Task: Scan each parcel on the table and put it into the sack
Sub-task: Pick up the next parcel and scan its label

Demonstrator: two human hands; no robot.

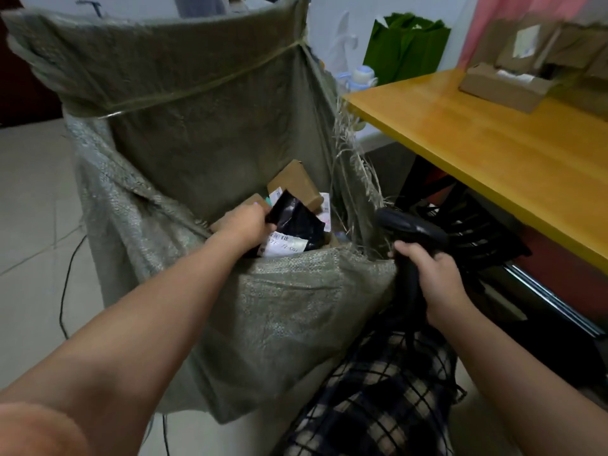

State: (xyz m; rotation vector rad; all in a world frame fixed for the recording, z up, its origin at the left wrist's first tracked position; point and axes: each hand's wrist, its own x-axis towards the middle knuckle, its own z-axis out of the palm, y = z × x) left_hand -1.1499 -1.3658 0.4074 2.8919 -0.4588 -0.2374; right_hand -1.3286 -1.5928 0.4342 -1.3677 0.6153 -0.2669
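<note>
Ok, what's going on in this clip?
A person is bagging parcels. Their left hand grips a black parcel with a white label, holding it inside the mouth of the open grey-green sack, above the cardboard boxes already in there. Their right hand holds a black scanner beside the sack's near rim. More cardboard parcels sit on the yellow table to the right.

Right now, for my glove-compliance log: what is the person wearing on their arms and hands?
Nothing that shows: the left hand and right hand are ungloved, and no sleeve, watch or wristband is in view on either arm.
</note>
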